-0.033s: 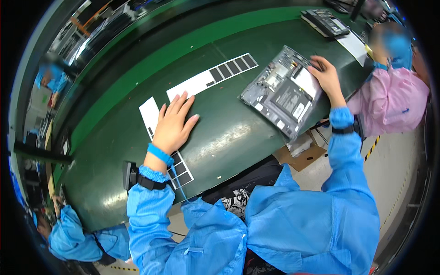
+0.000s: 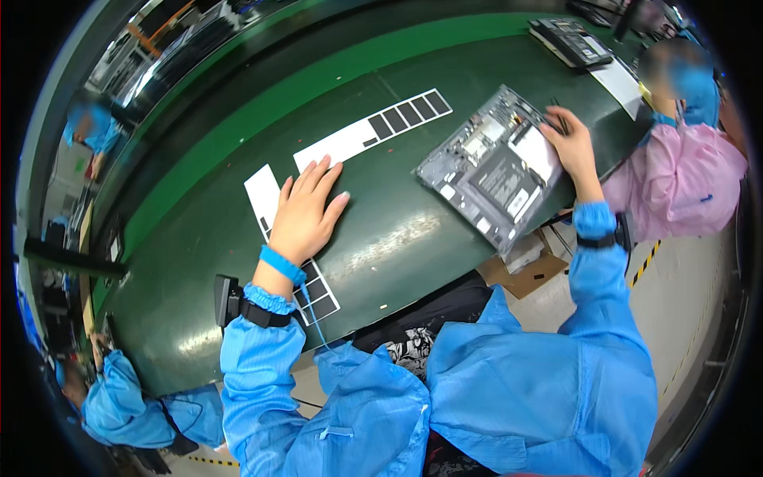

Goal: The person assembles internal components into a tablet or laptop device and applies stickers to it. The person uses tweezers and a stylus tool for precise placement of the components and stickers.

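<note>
Laptop base [image 2: 497, 179] on green table [image 2: 389, 238], just left of right hand [image 2: 574, 149]

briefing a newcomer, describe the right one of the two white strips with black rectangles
On the green table, find the left hand. At its fingertips, a white strip slants up to the right, with black rectangles along its far end. Unlike the other strip, it lies almost fully uncovered.

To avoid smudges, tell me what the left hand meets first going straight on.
The left hand would likely meet the farther white strip, just ahead; whether they touch now is unclear.
</note>
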{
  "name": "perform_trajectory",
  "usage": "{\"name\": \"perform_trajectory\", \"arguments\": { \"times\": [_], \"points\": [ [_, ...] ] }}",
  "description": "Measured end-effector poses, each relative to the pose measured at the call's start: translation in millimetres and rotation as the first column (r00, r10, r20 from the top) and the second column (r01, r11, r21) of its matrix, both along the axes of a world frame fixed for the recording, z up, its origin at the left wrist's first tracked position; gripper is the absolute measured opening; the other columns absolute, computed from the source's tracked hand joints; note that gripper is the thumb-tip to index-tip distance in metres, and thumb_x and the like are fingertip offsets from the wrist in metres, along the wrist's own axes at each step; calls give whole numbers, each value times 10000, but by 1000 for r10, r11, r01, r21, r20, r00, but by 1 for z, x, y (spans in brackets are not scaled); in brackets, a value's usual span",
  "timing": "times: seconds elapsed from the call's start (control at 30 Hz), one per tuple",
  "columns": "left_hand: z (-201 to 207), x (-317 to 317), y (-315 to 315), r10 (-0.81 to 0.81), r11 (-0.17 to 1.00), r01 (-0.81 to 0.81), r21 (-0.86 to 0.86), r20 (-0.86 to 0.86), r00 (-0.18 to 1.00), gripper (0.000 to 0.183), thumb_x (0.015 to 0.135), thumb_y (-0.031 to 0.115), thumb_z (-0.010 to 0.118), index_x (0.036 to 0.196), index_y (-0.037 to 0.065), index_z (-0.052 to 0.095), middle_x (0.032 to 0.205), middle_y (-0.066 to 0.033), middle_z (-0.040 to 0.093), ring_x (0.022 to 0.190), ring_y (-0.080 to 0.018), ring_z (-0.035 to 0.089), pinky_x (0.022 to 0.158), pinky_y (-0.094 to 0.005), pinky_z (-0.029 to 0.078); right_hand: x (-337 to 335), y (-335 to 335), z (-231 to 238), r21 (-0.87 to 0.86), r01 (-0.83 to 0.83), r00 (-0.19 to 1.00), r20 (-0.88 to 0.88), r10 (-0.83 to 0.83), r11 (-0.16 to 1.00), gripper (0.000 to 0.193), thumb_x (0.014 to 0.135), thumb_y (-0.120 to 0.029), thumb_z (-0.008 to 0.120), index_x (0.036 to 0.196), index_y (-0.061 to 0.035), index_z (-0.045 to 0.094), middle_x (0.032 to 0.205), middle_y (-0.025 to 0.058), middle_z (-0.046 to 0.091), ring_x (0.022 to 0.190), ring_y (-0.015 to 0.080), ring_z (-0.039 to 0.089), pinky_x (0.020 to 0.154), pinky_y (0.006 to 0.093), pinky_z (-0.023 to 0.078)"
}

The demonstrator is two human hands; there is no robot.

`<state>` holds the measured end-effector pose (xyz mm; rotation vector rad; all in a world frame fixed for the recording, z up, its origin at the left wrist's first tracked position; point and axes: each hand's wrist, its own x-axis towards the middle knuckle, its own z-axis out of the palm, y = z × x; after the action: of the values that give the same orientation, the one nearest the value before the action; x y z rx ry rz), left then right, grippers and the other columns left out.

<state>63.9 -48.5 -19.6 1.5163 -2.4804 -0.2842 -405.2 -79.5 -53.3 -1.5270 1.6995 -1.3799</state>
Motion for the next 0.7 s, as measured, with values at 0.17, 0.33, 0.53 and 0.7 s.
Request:
{"name": "perform_trajectory", "arguments": {
  "times": [0.17, 0.33, 0.53, 0.7],
  "points": [
    [-14, 3, -7, 11, 999, -15, -46, -83, 996, 434, 982, 309, 452, 1345, 74, 495, 1424, -120, 455, 1316, -310, 408, 1105, -472, 261, 88, 71, 7, 19, 313, 935, -183, -305, 949, 338, 793, -121, 712, 1113, -34, 643, 1034, 167, 702, 956, 245, 680, 838, 323, 508],
    [-6, -2, -7, 78, 990, -105, -91, -258, 963, 383, 968, 322, 492, 1226, 56, 590, 1400, -147, 474, 1346, -339, 365, 1121, -469, 241, 159, 86, 24, 20, 286, 868, -429, -250, 958, 416, 814, -189, 689, 1195, -50, 594, 995, 141, 688, 938, 355, 603, 850, 441, 464],
    [14, -11, 7, 39, 990, 40, 135, -532, 846, 342, 953, 214, 536, 1215, 1, 590, 1324, -178, 542, 1263, -333, 484, 1070, -373, 354, 152, 79, 58, 87, -82, 905, -412, 111, 993, 343, 851, -192, 674, 1128, 3, 620, 874, 149, 698, 746, 311, 668, 729, 369, 521],
    [26, -18, -29, 25, 985, 39, 167, -367, 930, 369, 956, 282, 539, 1195, 9, 610, 1330, -201, 531, 1267, -352, 476, 1066, -376, 366, 142, -16, 86, -59, -662, 671, 398, 625, 748, 583, 1021, -453, 387, 1298, 41, 523, 890, 140, 698, 721, 124, 625, 628, 238, 449]
  ]
}}
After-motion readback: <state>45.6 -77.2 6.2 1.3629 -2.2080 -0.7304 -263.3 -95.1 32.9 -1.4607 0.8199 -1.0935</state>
